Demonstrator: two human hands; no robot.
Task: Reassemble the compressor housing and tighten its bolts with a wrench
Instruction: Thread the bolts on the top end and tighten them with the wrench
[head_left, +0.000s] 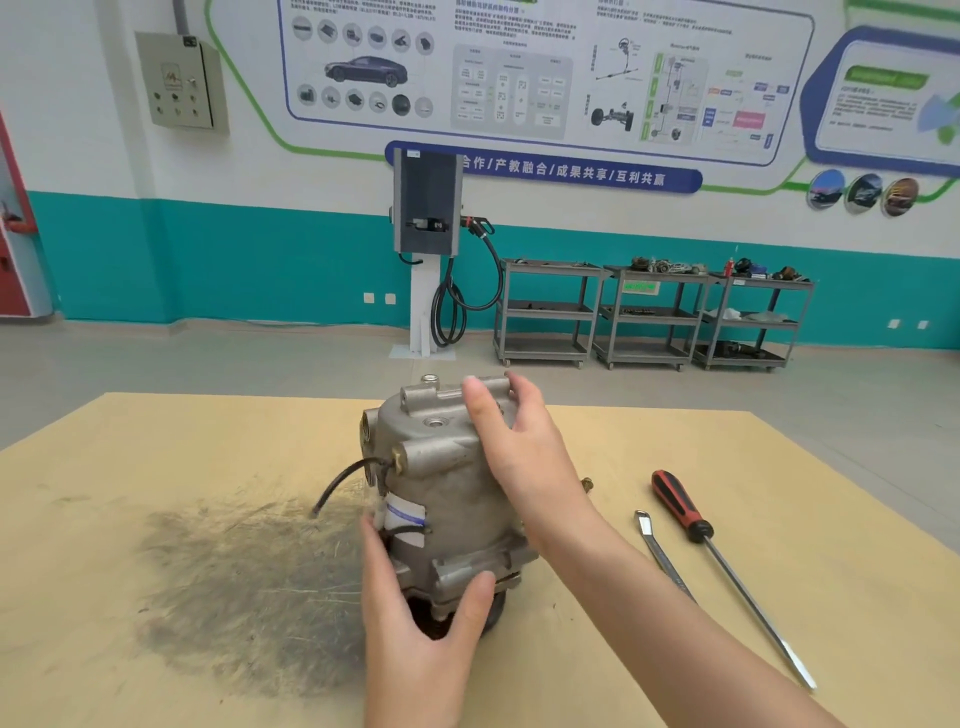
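Left hand (421, 623) nearest, cupping compressor housing (447, 488) base; right hand (511, 431) gripping far upper end, likely steadying halves for alignment. Housing mid-desk (156, 519), tilted. Wrench (660, 553), screwdriver (727, 571) right, within reach.

grey metal compressor housing (447, 488) upright on table, wrench (662, 553) lying flat to its right.
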